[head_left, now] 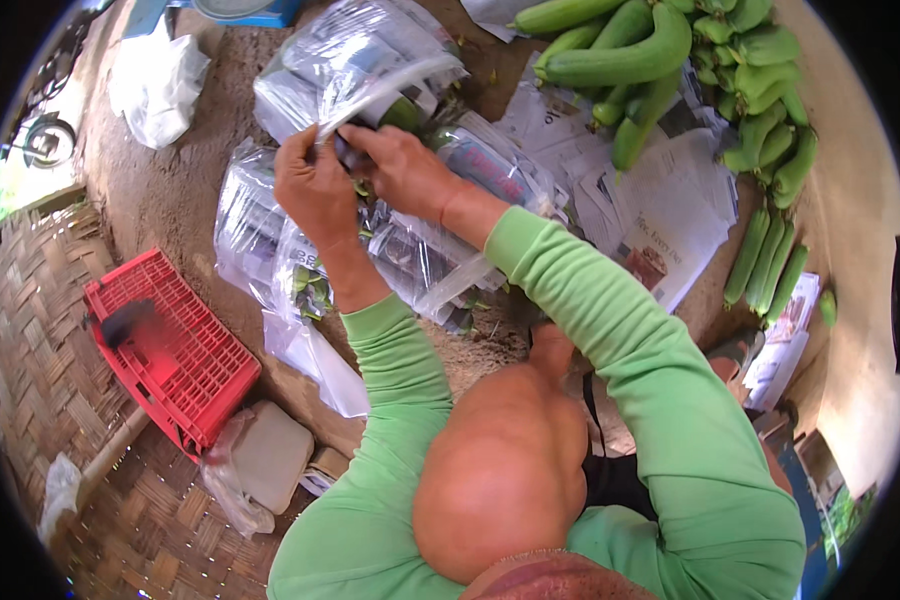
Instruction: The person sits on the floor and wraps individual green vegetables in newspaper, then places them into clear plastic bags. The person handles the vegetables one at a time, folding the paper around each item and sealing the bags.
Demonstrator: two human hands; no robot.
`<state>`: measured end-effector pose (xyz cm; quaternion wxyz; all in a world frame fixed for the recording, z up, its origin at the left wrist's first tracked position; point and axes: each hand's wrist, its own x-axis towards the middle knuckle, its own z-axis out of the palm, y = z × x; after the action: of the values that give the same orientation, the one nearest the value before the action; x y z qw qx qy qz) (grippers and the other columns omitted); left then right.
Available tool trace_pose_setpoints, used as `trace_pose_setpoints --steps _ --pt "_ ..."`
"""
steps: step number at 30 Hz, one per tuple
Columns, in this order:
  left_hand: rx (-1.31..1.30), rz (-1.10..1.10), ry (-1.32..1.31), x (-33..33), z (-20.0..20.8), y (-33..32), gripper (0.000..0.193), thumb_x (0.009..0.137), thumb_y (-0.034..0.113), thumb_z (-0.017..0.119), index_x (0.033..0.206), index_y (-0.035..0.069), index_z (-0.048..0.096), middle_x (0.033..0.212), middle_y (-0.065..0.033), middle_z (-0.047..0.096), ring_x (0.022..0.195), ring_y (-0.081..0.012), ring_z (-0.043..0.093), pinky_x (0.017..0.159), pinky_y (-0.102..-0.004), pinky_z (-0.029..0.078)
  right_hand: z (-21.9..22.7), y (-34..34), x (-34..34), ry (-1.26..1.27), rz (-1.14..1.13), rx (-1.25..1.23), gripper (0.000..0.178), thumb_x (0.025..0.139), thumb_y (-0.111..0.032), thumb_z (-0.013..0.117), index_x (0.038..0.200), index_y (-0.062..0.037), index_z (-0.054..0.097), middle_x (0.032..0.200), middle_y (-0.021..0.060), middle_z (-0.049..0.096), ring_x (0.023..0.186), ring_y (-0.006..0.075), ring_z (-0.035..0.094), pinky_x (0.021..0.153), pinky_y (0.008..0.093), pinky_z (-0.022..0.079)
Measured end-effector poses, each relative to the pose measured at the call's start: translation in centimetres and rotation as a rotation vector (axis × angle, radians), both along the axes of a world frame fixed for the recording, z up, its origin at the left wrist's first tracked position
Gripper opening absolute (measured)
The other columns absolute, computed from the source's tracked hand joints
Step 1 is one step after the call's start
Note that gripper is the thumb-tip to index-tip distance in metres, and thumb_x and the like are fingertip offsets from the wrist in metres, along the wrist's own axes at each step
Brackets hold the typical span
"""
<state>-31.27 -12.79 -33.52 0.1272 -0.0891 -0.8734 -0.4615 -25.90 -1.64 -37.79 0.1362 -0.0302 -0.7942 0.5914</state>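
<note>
My left hand (315, 195) pinches the gathered edge of a clear plastic bag (370, 50) at its near end. Beside it, my right hand (405, 170) has its fingers closed at the same bag's mouth; a small dark part shows between the hands, too hidden to name. Printed paper is visible inside the bag, and a green vegetable (402, 114) shows at its opening. Under and around my wrists lie more clear bags: one on the left (242, 215), one on the right (495, 165) and one nearer me (425, 262), with printed paper inside.
Large green gourds (620, 60) are heaped at the far right on newspaper sheets (665, 230). Slim green ones (765, 260) lie nearer. To the left are a red plastic crate (175, 350), a beige container (270, 455) and a white plastic bag (160, 85). My bent knee (500, 460) is close in front.
</note>
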Motion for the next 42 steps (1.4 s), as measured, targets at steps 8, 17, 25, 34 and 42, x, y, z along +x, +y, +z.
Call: trace_pose_setpoints --steps 8,17,25,34,42 --pt "0.202 -0.049 -0.144 -0.4 -1.4 -1.0 0.013 0.102 0.007 0.069 0.105 -0.005 0.073 0.091 -0.0046 0.072 0.075 -0.0115 0.064 0.066 -0.0263 0.053 0.6 -1.5 -2.7 -0.133 0.016 0.246 0.019 0.101 -0.023 0.057 0.108 -0.0113 0.070 0.105 0.0207 0.071 0.098 0.0400 0.072 0.084 0.0486 0.060" --pt "-0.233 -0.177 0.037 1.1 -4.8 -2.4 0.036 0.093 0.011 0.075 0.128 0.005 0.070 0.107 -0.0158 0.065 0.101 -0.0327 0.063 0.089 -0.0429 0.051 3.1 0.8 8.2 0.097 0.041 0.572 0.023 0.088 -0.008 0.061 0.111 -0.0114 0.064 0.111 0.0080 0.062 0.089 0.0329 0.067 0.071 0.0511 0.053" --pt "-0.251 -0.246 -0.065 0.2 -0.4 -5.2 0.047 0.092 0.018 0.080 0.134 0.002 0.067 0.122 -0.0197 0.068 0.111 -0.0359 0.066 0.097 -0.0452 0.052 12.6 21.3 30.7 -0.938 0.531 0.734 0.019 0.091 -0.008 0.064 0.108 -0.0094 0.074 0.102 0.0182 0.074 0.101 0.0377 0.073 0.080 0.0473 0.060" --pt "0.152 -0.466 -0.160 6.7 19.5 -3.4 0.039 0.100 0.022 0.076 0.130 -0.002 0.070 0.120 -0.0144 0.074 0.107 -0.0217 0.071 0.093 -0.0349 0.056 23.1 38.2 54.2 -0.882 -0.234 1.081 0.031 0.093 -0.018 0.068 0.119 -0.0023 0.068 0.115 0.0221 0.071 0.110 0.0426 0.066 0.097 0.0509 0.053" --pt "-0.333 -0.966 0.353 25.4 37.2 10.5 0.041 0.093 0.020 0.080 0.130 0.005 0.071 0.115 -0.0141 0.074 0.102 -0.0248 0.073 0.090 -0.0362 0.057 20.0 35.5 56.9 -0.973 0.018 0.877 0.043 0.084 -0.029 0.073 0.114 0.0027 0.074 0.109 0.0282 0.074 0.103 0.0440 0.071 0.093 0.0503 0.056"
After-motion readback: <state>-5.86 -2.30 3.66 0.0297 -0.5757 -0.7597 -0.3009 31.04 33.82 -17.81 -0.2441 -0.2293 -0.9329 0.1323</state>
